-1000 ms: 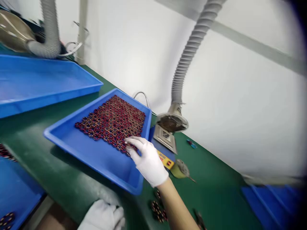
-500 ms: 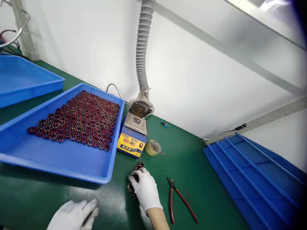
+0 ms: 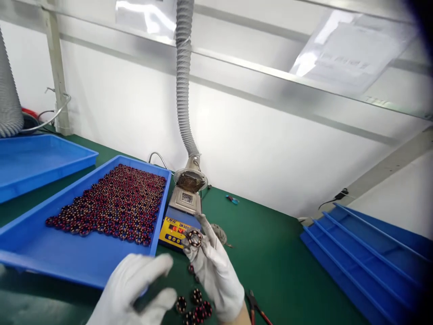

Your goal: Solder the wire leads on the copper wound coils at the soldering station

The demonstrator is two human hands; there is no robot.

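My right hand (image 3: 214, 271), in a white glove, holds one small round coil ring (image 3: 194, 237) up between thumb and fingers, in front of the yellow-and-blue solder pot (image 3: 176, 225). My left hand (image 3: 135, 289), also gloved, is raised just left of it, blurred, with fingers curled around something dark that I cannot make out. A few more coil rings (image 3: 194, 307) lie on the green bench (image 3: 270, 253) below my right hand. A blue tray (image 3: 84, 257) at left holds several rows of the same rings (image 3: 115, 205).
A grey fume hose (image 3: 184, 90) drops to a round intake (image 3: 189, 180) over the solder pot. A second blue tray (image 3: 40, 160) sits far left. Stacked blue trays (image 3: 365, 253) stand at right. Red-handled pliers (image 3: 257, 309) lie by my right wrist.
My right hand lifted from the bench with one ring and now holds it up. My left hand rose from the bench edge towards it. The view tilted upward.
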